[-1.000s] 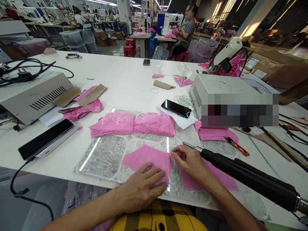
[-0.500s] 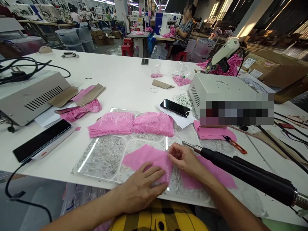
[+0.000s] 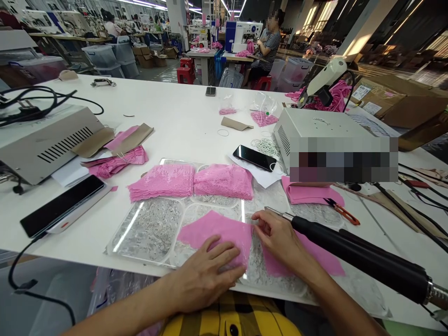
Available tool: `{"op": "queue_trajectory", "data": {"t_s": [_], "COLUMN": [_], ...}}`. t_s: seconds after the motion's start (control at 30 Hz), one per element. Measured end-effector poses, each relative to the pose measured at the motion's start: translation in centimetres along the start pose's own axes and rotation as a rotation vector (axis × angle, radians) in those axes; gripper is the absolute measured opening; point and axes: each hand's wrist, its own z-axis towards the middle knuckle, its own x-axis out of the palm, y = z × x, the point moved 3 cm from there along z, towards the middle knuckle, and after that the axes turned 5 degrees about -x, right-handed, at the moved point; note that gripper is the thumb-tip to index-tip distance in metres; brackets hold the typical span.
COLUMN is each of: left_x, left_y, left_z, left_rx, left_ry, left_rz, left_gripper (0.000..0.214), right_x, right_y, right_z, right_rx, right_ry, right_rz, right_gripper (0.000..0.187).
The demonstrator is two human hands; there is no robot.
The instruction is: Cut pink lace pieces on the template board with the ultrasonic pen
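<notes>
- One left hand lay palm down, fingers slightly apart, on one flat, pink fabric piece, itself on a scuffed, clear plastic panel.
- One right hand was at that piece's right edge; whether its fingertips were clamped on it could not be told.
- A second pink fabric piece lay partly beneath the right forearm.
- Two pink lace-fabric stacks lay side by side beyond.
- One black-handled, metal-tipped tool extended beside the right hand.

Ceiling lights, glare on clear plastic, dim upper right, stretched edges
</notes>
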Motion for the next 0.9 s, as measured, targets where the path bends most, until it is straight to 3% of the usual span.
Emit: {"op": "queue_trajectory", "data": {"t_s": [0.3, 0.4, 0.53, 0.7, 0.9], "left_x": [-1.2, -1.3, -1.8, -2.6, -0.6], "left_y": [5.0, 5.8, 5.2, 3.2, 1.9], "left_z": [-1.7, -2.9, -3.6, -1.7, 0.9], "left_rx": [-0.178, -0.217, -0.242, -0.164, -0.094], "left_ry": [0.081, 0.11, 0.1, 0.023, 0.036], "left_rz": [0.261, 0.296, 0.325, 0.232, 0.076], "left_gripper": [0.05, 0.053, 0.049, 0.037, 0.029], "right_x": [0.2, 0.2, 0.1, 0.4, 0.7], "right_y": [0.5, 0.4, 0.2, 0.3, 0.7], "right_z": [-1.7, -2.1, -2.3, -1.9, -0.6], "right_rx": [-0.092, -0.116, -0.128, -0.13, -0.067], "right_ry": [0.074, 0.029, -0.024, -0.02, 0.006], "right_rz": [-0.113, -0.159, -0.157, -0.151, -0.193], "right_gripper": [0.023, 0.026, 0.025, 0.023, 0.016]}}
